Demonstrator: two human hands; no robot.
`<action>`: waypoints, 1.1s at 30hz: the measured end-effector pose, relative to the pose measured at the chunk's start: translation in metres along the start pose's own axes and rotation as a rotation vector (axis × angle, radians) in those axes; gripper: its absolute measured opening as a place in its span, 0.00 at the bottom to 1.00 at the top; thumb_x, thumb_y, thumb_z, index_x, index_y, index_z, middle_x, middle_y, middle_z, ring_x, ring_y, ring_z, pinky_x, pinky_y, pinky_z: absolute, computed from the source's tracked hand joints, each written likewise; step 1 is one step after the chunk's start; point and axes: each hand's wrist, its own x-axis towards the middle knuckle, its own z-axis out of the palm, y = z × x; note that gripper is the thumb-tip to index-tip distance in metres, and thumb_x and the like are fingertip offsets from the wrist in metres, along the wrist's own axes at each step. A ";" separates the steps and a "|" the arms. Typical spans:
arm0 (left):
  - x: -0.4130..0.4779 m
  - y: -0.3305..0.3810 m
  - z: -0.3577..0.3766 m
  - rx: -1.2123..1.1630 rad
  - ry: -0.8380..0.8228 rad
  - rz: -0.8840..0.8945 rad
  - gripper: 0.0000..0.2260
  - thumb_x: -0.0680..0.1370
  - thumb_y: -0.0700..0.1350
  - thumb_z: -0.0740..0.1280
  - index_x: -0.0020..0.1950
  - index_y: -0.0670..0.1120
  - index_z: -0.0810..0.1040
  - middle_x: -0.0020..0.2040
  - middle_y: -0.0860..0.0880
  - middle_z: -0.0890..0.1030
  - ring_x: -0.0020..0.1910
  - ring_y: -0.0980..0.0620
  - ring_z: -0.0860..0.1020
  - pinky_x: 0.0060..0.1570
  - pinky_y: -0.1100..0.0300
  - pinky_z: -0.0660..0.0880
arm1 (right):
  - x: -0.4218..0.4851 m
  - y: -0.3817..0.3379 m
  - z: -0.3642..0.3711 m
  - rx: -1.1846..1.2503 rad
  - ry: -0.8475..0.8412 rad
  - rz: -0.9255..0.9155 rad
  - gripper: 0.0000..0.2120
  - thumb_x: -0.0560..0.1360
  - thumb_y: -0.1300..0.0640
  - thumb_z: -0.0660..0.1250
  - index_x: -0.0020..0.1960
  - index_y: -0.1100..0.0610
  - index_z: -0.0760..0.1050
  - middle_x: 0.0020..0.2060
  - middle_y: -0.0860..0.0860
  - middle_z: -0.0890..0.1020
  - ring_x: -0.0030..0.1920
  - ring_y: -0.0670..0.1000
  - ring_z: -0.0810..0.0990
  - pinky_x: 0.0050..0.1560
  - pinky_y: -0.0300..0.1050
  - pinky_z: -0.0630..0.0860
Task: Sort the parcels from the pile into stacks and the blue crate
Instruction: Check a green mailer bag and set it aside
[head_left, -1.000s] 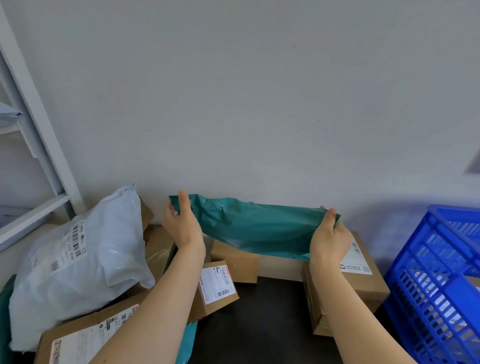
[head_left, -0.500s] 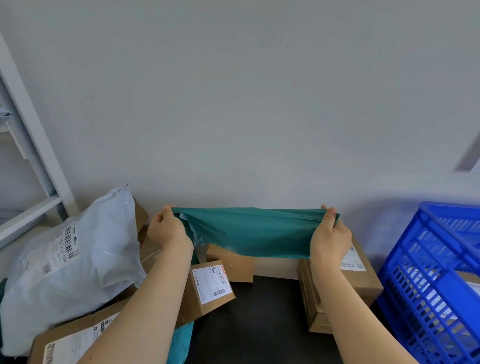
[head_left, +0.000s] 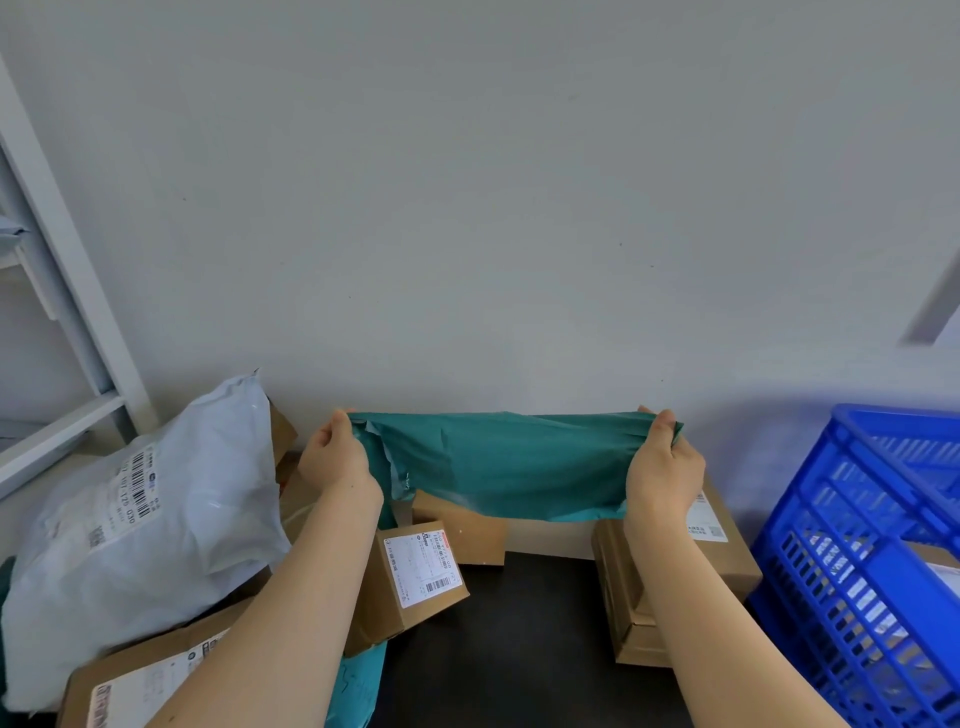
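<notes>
Flat teal plastic mailer bag (head_left: 509, 462) is off the dark table (head_left: 519, 649), held stretched between both hands, left of the blue slatted plastic crate (head_left: 810, 571) and roughly level with its rim

Left hand (head_left: 337, 462) pinches the end far from the crate, fingers (head_left: 332, 426) curled over the top edge. Right hand (head_left: 660, 467) grasps the crate-side end the same way, clenched on the film. The bag looks limp and nearly empty; it sags in the middle and has a ragged flap at the far end

My read: it's being spread out to check it before placing. No label shows on this side, so I can't tell whether it goes to a stack or the crate

To do it well:
- keep tension light. The film is thin and ragged at the far end, so a harder pull may tear it
- to find the label, roll both wrists together. Turning one hand alone just twists the bag
- if it goes in the crate, lead with the right hand, lift clear of the rim and lay it flat on what's inside
- if it goes on a stack, don't drag it low. The large brown cardboard box (head_left: 727, 561) sits just beside the crate, the small labelled brown cardboard box (head_left: 415, 577) is further left, and the bulging white poly mailer (head_left: 156, 519) is farthest out. A trailing edge could snag or nudge them
</notes>
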 end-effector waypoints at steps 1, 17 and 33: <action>-0.001 -0.002 0.000 0.020 0.015 -0.009 0.12 0.80 0.53 0.63 0.52 0.44 0.76 0.48 0.47 0.78 0.49 0.48 0.77 0.46 0.56 0.74 | 0.000 -0.002 0.001 0.027 -0.007 0.004 0.21 0.83 0.48 0.51 0.60 0.53 0.80 0.47 0.50 0.79 0.49 0.52 0.76 0.49 0.47 0.71; -0.058 -0.009 0.033 -0.274 -0.342 -0.675 0.33 0.67 0.64 0.73 0.59 0.42 0.68 0.51 0.40 0.75 0.49 0.37 0.77 0.53 0.37 0.74 | -0.008 -0.013 0.008 0.252 -0.224 0.044 0.16 0.83 0.50 0.53 0.54 0.44 0.80 0.47 0.41 0.79 0.47 0.42 0.77 0.45 0.32 0.73; -0.031 -0.013 0.011 -0.373 -0.470 -0.415 0.04 0.76 0.43 0.66 0.49 0.46 0.79 0.48 0.46 0.82 0.48 0.47 0.80 0.58 0.50 0.75 | -0.007 0.010 0.002 0.024 -0.272 0.347 0.09 0.75 0.51 0.65 0.42 0.57 0.75 0.36 0.53 0.79 0.36 0.48 0.76 0.39 0.42 0.70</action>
